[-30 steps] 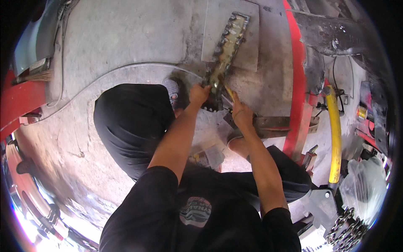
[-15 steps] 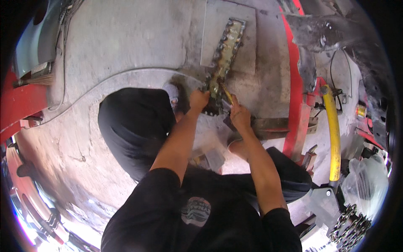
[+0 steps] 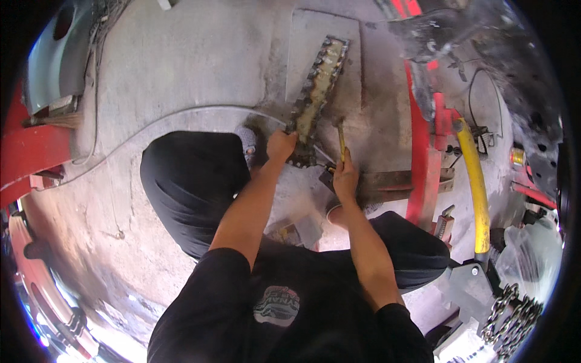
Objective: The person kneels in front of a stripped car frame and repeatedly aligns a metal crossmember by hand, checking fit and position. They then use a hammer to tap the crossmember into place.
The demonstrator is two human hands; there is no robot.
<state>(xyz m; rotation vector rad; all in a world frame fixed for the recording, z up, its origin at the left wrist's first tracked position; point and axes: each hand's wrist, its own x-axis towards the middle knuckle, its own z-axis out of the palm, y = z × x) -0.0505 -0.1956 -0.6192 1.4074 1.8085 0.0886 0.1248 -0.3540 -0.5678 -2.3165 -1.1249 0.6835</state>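
A long, narrow metal part with dark, scalloped edges and a tan, wet-looking middle lies slanted on the floor ahead of me. My left hand is closed on its left edge near the lower end. In my right hand, to the right of the part, is a slim yellow-handled tool. Its small brownish head points away from me and stands apart from the part; its exact kind is unclear. A thin pale rod lies between the part's lower end and my right hand.
Under the part's far end lies a flat grey sheet. A hose curves in from the left. On the right are a red beam, a yellow bar and a heap of chain. My bent knees flank the work.
The yellow-handled tool has come off the metal part and swung to the right, now pointing away from me. My left hand still grips the part's edge. The view has shifted slightly.
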